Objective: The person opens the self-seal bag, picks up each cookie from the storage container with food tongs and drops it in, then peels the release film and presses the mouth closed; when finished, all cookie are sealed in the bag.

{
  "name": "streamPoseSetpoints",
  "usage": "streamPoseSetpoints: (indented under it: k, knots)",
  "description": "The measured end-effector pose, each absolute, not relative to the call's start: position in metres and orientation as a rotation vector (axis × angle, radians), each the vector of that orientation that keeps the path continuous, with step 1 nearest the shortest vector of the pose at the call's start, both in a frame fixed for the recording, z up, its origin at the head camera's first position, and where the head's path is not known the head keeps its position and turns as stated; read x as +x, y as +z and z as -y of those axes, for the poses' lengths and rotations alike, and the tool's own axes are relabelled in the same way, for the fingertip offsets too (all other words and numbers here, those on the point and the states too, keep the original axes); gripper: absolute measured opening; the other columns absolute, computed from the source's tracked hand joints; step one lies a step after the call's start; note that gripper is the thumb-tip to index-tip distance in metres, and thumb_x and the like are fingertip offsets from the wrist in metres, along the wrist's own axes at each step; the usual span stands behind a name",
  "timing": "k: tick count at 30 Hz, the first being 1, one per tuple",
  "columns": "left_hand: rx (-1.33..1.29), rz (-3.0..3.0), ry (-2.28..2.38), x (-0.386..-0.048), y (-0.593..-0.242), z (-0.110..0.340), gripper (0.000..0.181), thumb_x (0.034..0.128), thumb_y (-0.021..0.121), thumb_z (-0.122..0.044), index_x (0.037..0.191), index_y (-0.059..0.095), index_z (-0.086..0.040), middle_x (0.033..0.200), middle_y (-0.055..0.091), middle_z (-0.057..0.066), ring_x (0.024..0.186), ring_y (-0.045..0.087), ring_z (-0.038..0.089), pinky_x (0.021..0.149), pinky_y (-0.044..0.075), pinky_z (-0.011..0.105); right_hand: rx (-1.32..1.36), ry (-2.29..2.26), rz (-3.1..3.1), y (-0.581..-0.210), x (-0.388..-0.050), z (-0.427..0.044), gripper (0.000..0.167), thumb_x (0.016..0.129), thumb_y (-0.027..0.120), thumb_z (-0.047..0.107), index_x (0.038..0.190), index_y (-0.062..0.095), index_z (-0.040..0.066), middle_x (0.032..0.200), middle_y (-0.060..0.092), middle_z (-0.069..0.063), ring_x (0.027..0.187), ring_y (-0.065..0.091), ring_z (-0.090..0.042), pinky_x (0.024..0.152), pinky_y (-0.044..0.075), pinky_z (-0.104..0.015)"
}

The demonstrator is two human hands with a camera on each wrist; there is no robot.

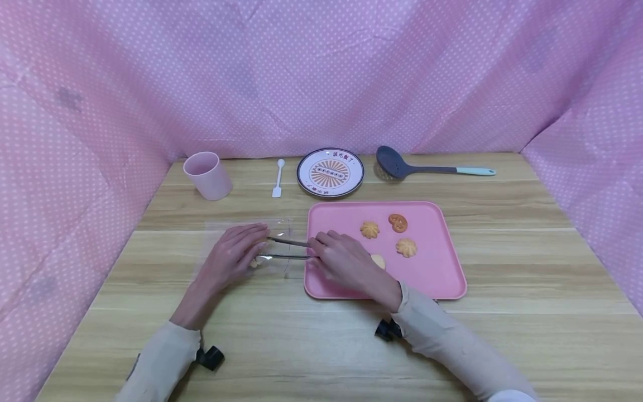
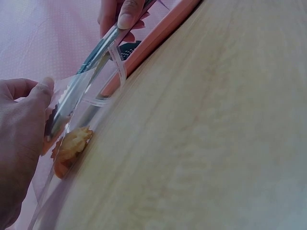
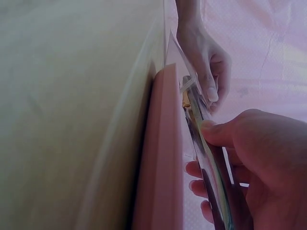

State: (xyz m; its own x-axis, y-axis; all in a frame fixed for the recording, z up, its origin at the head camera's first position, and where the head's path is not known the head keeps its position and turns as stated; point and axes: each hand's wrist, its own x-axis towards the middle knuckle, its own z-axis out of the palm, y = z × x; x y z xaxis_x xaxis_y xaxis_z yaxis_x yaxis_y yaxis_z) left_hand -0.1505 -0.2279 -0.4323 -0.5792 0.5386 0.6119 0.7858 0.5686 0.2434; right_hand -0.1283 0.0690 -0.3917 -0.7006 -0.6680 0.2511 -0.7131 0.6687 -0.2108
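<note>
Two grips in use. Right grip (image 1: 341, 259) is closed around metal tongs (image 1: 288, 242); the tong arms stand apart and run into a clear bag (image 1: 280, 228). Whether their tips clamp anything: cannot tell. Left grip (image 1: 233, 251) pinches the film between thumb and finger, presumably to steady the bag while the tongs are inside. Pink tray (image 1: 432, 268) sits just beside the bag, likely to keep the reach short. Position: bagged cookies (image 2: 72, 143) lie inside the film, near the left fingers and the tongs' far end, well apart from the right fingers. Tray cookies (image 1: 406, 247): four visible, one partly hidden.
</note>
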Motion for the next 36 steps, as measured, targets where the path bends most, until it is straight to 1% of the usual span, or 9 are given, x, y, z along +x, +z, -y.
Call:
streamPoseSetpoints:
  k: [4, 8, 11, 16, 20, 23, 29, 31, 36]
  knots:
    - [-1.064, 2.318, -0.690, -0.151, -0.432, 0.227, 0.035, 0.0884, 0.074, -0.001, 0.124, 0.072, 0.001, 0.129, 0.070, 0.017, 0.119, 0.065, 0.037, 0.102, 0.048, 0.057, 1.145, 0.436, 2.707, -0.392, -0.128, -0.066, 0.020, 0.100, 0.072, 0.023, 0.113, 0.071, 0.008, 0.101, 0.068, -0.004, 0.091, 0.063, -0.022, 0.074, 0.058, -0.035]
    - [-1.069, 2.302, -0.702, -0.151, -0.432, 0.227, 0.030, 0.0934, 0.071, -0.005, 0.123, 0.072, 0.002, 0.128, 0.070, 0.017, 0.118, 0.065, 0.037, 0.102, 0.049, 0.055, 1.136, 0.439, 2.706, -0.391, -0.128, -0.064, 0.019, 0.100, 0.072, 0.023, 0.112, 0.070, 0.009, 0.101, 0.068, -0.004, 0.091, 0.063, -0.022, 0.074, 0.057, -0.036]
    - [-1.077, 2.289, -0.707, -0.151, -0.433, 0.227, 0.028, 0.0985, 0.068, -0.011, 0.123, 0.072, 0.001, 0.128, 0.070, 0.017, 0.118, 0.066, 0.037, 0.103, 0.049, 0.054, 1.117, 0.453, 2.736, -0.390, -0.126, -0.065, 0.024, 0.100, 0.073, 0.025, 0.116, 0.071, 0.008, 0.103, 0.068, -0.005, 0.091, 0.062, -0.022, 0.073, 0.057, -0.035]
    - [-1.083, 2.278, -0.706, -0.151, -0.434, 0.228, 0.028, 0.1031, 0.063, -0.016, 0.124, 0.072, 0.000, 0.128, 0.070, 0.017, 0.118, 0.065, 0.037, 0.105, 0.048, 0.052, 1.082, 0.462, 2.774, -0.389, -0.122, -0.070, 0.030, 0.100, 0.072, 0.027, 0.124, 0.071, 0.008, 0.108, 0.069, -0.006, 0.092, 0.062, -0.022, 0.077, 0.057, -0.034]
    - [-1.080, 2.279, -0.705, -0.151, -0.433, 0.228, 0.028, 0.1010, 0.065, -0.013, 0.125, 0.071, 0.000, 0.129, 0.070, 0.017, 0.119, 0.065, 0.037, 0.105, 0.047, 0.051, 1.059, 0.467, 2.776, -0.388, -0.119, -0.076, 0.031, 0.100, 0.072, 0.028, 0.125, 0.071, 0.009, 0.108, 0.069, -0.006, 0.091, 0.061, -0.022, 0.077, 0.057, -0.034]
    - [-1.082, 2.280, -0.698, -0.152, -0.433, 0.228, 0.028, 0.1000, 0.065, -0.013, 0.124, 0.071, 0.000, 0.128, 0.070, 0.018, 0.119, 0.065, 0.038, 0.106, 0.047, 0.052, 1.049, 0.470, 2.773, -0.387, -0.118, -0.082, 0.032, 0.099, 0.073, 0.028, 0.125, 0.071, 0.009, 0.108, 0.069, -0.007, 0.091, 0.061, -0.022, 0.078, 0.058, -0.035]
    - [-1.072, 2.286, -0.698, -0.150, -0.433, 0.230, 0.030, 0.1042, 0.061, -0.019, 0.123, 0.072, 0.001, 0.129, 0.069, 0.018, 0.120, 0.065, 0.038, 0.107, 0.046, 0.052, 1.026, 0.488, 2.737, -0.388, -0.113, -0.100, 0.033, 0.099, 0.074, 0.026, 0.124, 0.070, 0.006, 0.111, 0.070, -0.008, 0.094, 0.062, -0.024, 0.082, 0.058, -0.038]
    - [-1.067, 2.295, -0.698, -0.149, -0.433, 0.230, 0.029, 0.1029, 0.063, -0.018, 0.123, 0.071, 0.001, 0.130, 0.069, 0.018, 0.121, 0.064, 0.038, 0.108, 0.046, 0.051, 1.019, 0.494, 2.715, -0.389, -0.112, -0.107, 0.032, 0.098, 0.074, 0.024, 0.124, 0.070, 0.005, 0.110, 0.070, -0.008, 0.095, 0.063, -0.024, 0.084, 0.058, -0.039]
    - [-1.058, 2.312, -0.710, -0.148, -0.432, 0.228, 0.031, 0.0952, 0.070, -0.008, 0.124, 0.071, 0.001, 0.131, 0.069, 0.017, 0.122, 0.063, 0.037, 0.109, 0.045, 0.050, 0.980, 0.515, 2.682, -0.390, -0.110, -0.127, 0.031, 0.097, 0.075, 0.021, 0.122, 0.070, 0.004, 0.108, 0.069, -0.009, 0.097, 0.065, -0.025, 0.085, 0.058, -0.042]
